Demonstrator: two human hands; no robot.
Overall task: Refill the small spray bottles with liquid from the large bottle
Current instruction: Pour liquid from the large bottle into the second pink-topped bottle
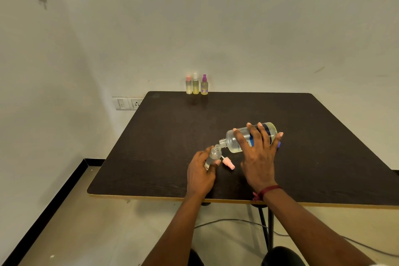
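The left grip (pixel 201 170), a bare hand, was curled round a small clear plastic spray bottle (pixel 214 154) with its top off. It held the bottle tilted, just above the near middle of the dark brown wooden counter (pixel 164 136). The right grip (pixel 257 157), also a bare hand, was spread over a large clear bottle with a blue label (pixel 232 140), fingers wrapped across its body. That bottle was tipped almost onto its side, with pale yellowish liquid inside, and its open neck met the mouth of the small bottle. Whether liquid was passing between them could not be told.

A pink spray cap with a thin white tube (pixel 228 162) lay on the counter between the two hands, just beside the left thumb. A dark red thread band (pixel 267 191) circled the right wrist.

At the far edge of the counter, against the white wall, three small spray bottles stood upright in a close row: a pink-capped bottle (pixel 189 85), a white-capped bottle (pixel 195 85) and a purple-capped bottle (pixel 204 85), each holding yellowish liquid.
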